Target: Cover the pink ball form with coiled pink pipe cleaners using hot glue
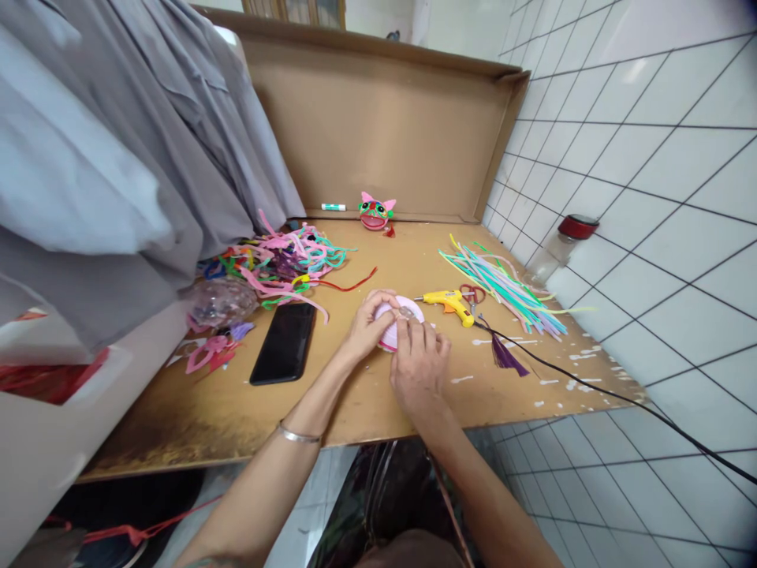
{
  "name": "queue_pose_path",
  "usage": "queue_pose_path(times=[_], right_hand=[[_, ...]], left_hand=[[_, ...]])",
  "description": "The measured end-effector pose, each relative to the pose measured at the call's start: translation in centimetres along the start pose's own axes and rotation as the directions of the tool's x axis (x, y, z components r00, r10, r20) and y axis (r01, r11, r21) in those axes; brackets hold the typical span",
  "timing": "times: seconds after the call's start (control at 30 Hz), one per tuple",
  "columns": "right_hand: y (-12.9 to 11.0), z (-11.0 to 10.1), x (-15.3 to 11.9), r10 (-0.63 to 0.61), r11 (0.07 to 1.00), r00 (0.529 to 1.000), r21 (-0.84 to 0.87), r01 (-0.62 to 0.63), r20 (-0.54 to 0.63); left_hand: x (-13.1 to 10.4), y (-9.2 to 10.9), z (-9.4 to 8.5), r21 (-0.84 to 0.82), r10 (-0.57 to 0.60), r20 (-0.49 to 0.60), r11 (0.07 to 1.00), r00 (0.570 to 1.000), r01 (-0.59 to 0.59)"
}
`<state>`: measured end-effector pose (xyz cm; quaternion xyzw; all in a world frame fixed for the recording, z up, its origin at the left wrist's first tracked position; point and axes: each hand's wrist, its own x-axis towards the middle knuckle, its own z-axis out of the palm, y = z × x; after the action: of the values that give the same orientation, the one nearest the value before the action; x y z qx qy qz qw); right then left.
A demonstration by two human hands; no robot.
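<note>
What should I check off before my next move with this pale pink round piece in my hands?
1. Both hands on the round piece: ok; left hand and right hand both touch it.
2. Glue gun pointing away from the work: not ok; its nozzle points toward the round piece, close by.
3. Glue gun cold or hot: cannot tell; its cord runs off to the right, plug out of view.
4. Scissors fully uncovered: not ok; the glue gun partly hides them in this view.
5. Phone clear of the hands: ok; it lies flat, left of the left forearm.
</note>
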<state>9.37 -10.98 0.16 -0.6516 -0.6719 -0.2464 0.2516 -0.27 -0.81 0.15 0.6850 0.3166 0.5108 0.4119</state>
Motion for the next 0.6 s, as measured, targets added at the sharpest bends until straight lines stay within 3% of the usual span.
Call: queue_pose_path(times=[0.37,0.6], right_hand=[[0.0,-0.2,0.5,-0.018,1.000,1.000,0.022,0.017,0.025],[-0.1,-0.6,0.9,-0.010,0.998,0.996,0.062,0.005,0.089]], left_hand=[[-0.4,0.1,-0.8,0.116,0.102,0.026,0.988,0.994,-0.105],[-1.3,0.5,-2.1,0.249,0.127,0.109,0.957,0.986,-0.151]])
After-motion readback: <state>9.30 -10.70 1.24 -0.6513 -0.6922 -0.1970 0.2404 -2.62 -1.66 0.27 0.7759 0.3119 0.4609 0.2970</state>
